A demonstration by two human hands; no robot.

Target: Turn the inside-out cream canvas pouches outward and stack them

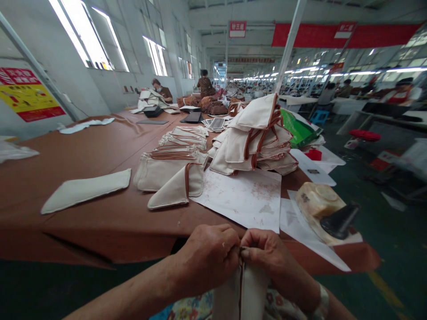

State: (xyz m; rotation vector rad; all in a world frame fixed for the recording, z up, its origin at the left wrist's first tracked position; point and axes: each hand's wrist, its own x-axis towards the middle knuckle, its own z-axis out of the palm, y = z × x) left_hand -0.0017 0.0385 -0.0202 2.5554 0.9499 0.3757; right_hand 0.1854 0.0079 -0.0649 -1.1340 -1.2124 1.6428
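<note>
Both hands are in front of me at the table's near edge, fingers closed in pinches. My left hand (213, 251) and my right hand (268, 253) meet at the top of a cream fabric piece (255, 289). A dark brown line runs down its middle, and its lower part hangs over my lap. Just beyond the hands lies a white sheet (240, 195) with brownish specks. Similar cream pieces with brown edging form a row (173, 164) to the left and a taller heap (256, 138) to the right. One flat cream piece (88, 189) lies alone farther left.
The brown-covered table (110, 235) stretches ahead. At its right corner stands a stained, yellowish container (318, 200) with a black cone-shaped object (340, 220) beside it. A green bag (298, 126) sits behind the heap. Other people (205, 84) are farther back.
</note>
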